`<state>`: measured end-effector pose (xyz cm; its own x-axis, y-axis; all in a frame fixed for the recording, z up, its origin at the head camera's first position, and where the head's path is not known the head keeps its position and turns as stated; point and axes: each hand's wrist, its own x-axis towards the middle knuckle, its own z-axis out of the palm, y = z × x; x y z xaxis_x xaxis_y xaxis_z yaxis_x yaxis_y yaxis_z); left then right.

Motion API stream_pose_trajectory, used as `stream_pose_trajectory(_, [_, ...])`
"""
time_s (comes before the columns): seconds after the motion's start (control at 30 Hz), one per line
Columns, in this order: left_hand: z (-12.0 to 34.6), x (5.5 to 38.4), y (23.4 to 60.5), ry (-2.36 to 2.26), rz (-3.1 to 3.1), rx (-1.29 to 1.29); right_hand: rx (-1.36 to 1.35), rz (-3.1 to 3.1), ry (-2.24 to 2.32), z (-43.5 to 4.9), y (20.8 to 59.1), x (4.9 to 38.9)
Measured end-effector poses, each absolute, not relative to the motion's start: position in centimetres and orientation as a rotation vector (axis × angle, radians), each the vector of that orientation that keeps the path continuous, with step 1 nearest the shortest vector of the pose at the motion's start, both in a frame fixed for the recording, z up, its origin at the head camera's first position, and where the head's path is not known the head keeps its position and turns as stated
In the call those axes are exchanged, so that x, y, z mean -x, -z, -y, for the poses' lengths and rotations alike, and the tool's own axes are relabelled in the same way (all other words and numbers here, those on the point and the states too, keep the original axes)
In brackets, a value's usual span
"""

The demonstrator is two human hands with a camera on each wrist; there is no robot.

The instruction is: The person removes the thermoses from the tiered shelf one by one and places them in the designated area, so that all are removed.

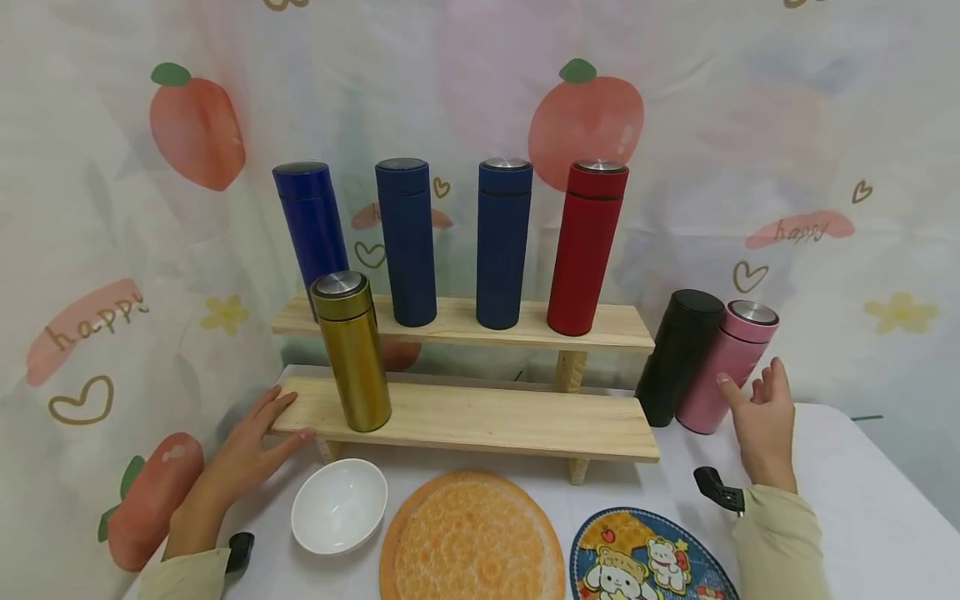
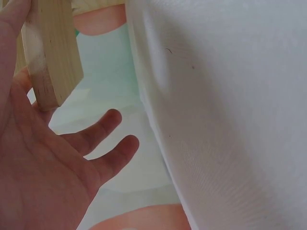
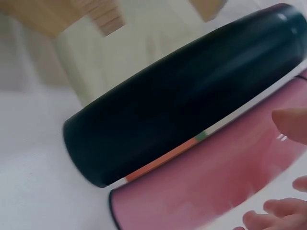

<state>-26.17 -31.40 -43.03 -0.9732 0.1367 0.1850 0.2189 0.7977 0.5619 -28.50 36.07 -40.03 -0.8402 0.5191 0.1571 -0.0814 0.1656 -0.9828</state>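
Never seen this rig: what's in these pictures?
No robot: a person using two bare hands. The wide picture is from the head, the others from the left and right wrists. The table holds a two-level wooden stand, white bowl, tan mat and cartoon mat. Three blue flasks and a red flask stand on top, a gold flask below. The left hand touches the lower board; the right hand is at a pink flask beside a black flask. Neither visibly grips a flask.

Staged display area: printed bkdrop [image 1: 465,108], wht-covered tbl [image 1: 873,525].
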Motion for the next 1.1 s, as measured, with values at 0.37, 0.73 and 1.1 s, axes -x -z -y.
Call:
stream_pose_trajectory(0.37, [31.4,26.4,43.1,0.888,2.852,0.286,0.260,1.608,-1.793,-34.6,35.9,26.6])
stream_pose_trajectory(0.73, [31.4,26.4,42.8,0.865,2.883,0.263,-0.071,1.497,-1.761,-30.6,31.4,24.1])
stream_pose_trajectory(1.1, [31.1,26.1,42.7,0.878,2.889,0.250,-0.411,1.654,-1.682,-25.6,29.7,22.3])
